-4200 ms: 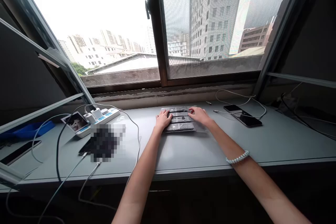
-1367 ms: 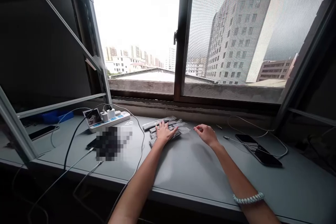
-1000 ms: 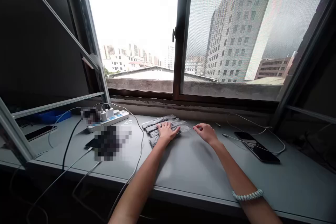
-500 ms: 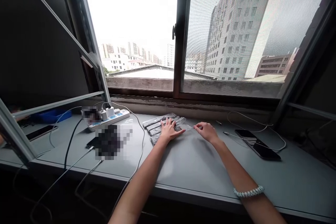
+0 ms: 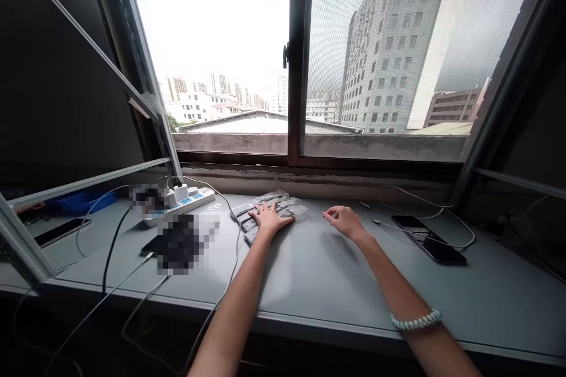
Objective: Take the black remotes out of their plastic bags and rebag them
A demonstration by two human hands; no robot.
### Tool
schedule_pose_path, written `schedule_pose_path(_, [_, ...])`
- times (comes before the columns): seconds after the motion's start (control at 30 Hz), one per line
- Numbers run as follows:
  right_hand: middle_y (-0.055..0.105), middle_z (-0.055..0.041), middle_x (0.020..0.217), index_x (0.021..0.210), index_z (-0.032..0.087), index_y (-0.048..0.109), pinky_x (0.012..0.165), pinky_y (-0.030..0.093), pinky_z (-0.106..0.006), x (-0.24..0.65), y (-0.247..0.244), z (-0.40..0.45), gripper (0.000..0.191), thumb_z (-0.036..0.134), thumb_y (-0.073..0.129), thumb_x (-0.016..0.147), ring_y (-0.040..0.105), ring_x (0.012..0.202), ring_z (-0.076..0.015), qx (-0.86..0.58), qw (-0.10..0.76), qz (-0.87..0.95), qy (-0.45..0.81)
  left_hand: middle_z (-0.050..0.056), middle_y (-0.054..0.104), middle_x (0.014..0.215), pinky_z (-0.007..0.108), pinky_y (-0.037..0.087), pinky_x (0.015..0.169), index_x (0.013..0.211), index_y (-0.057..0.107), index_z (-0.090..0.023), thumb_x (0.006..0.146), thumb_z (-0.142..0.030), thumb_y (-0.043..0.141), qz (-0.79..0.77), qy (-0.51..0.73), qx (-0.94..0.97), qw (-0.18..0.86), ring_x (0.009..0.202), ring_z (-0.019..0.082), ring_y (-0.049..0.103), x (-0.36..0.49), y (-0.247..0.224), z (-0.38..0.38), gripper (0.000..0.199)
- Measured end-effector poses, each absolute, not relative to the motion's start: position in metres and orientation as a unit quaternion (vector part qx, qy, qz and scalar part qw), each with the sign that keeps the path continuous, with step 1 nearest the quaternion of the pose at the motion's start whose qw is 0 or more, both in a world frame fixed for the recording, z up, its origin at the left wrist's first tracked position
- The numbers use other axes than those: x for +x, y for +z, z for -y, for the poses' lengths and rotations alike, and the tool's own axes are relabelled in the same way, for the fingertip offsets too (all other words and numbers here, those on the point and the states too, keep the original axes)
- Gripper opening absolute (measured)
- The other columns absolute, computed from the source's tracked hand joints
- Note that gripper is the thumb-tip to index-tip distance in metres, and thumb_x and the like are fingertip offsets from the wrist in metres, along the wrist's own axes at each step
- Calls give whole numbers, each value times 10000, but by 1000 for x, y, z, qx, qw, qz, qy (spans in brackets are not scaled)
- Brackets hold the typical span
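Note:
My left hand (image 5: 269, 219) lies flat with its fingers spread, pressing on several clear plastic packets (image 5: 247, 228) with dark strips inside. The packets overlap on the desk, and the hand covers part of them. Crinkled clear film (image 5: 297, 210) sticks out to the right, past my left thumb. Over the desk to the right, my right hand (image 5: 347, 222) is curled, thumb and index finger pinched together. Its fingertips are apart from the film; anything between them is too small to make out.
A power strip (image 5: 201, 199) with plugs stands at the back left, near a blurred-out patch and cables. Lying at right is a black phone (image 5: 428, 240) beside a white cable (image 5: 442, 207). Another phone (image 5: 64, 232) and a blue tray (image 5: 86, 202) are far left. A window (image 5: 212, 41) rises behind.
My left hand and the packets have shifted slightly left. The film's edge, which reached my right fingertips before, is now apart from them. The whole view has also shifted a little.

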State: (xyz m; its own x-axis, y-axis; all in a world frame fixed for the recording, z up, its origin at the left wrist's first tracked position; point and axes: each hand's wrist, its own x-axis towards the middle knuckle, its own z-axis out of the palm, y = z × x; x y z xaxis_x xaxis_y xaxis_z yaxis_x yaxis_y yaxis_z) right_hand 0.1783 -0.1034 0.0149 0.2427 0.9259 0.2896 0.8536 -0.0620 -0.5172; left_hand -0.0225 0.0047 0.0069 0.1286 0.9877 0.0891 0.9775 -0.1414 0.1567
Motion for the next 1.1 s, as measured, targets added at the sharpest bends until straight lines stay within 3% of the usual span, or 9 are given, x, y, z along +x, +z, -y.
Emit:
schedule_pose_path(0.17, [676,-38,855,785,212,667,646,369,-286,179,14,103,260,385,475,813,573,743,-177,-717,315,618,67,140,168,1489,617,112,1015,1413,243,-223,584,-780,438,-703,95,705,23,1337,436,56,-28,10,-9,1018])
schedule_pose_path(0.33, [665,-22,924,771,228,666,646,374,-287,183,13,100,207,361,510,796,572,742,-170,-720,322,613,47,204,206,1459,624,139,1007,1394,236,-152,647,-705,493,-730,126,672,9,1329,454,64,-29,10,-10,964])
schedule_pose_path(0.6, [663,-37,951,621,264,651,666,373,-331,187,18,103,167,340,573,748,590,784,-207,-735,348,582,13,167,315,1409,503,266,1011,1269,370,-187,772,-472,511,-698,149,699,-42,1297,348,248,-23,12,2,590])
schedule_pose_path(0.83, [682,-92,779,709,238,662,616,371,-323,188,24,103,224,416,546,781,607,736,-229,-777,382,500,15,161,393,1342,461,303,985,1151,503,-162,841,-371,387,-672,118,727,-70,1269,300,289,-9,10,10,392])
schedule_pose_path(0.9, [682,-77,746,749,230,660,593,367,-302,188,24,102,253,424,509,812,612,697,-206,-776,387,498,26,160,397,1341,457,281,1002,1164,504,-164,835,-388,396,-660,120,737,-75,1283,303,277,-10,9,9,412])
schedule_pose_path(1.03, [682,-8,748,729,228,651,560,351,-254,189,21,100,238,398,516,826,608,621,-144,-781,379,495,38,158,254,1450,488,183,1051,1350,339,-184,777,-553,437,-666,133,731,-68,1351,344,126,-19,9,1,689])
schedule_pose_path(1.1, [680,12,747,724,232,649,554,346,-238,188,20,100,239,379,502,841,598,582,-118,-779,379,498,38,144,244,1461,481,178,1058,1368,324,-194,763,-604,416,-671,120,730,-48,1352,345,132,-23,10,-4,736])
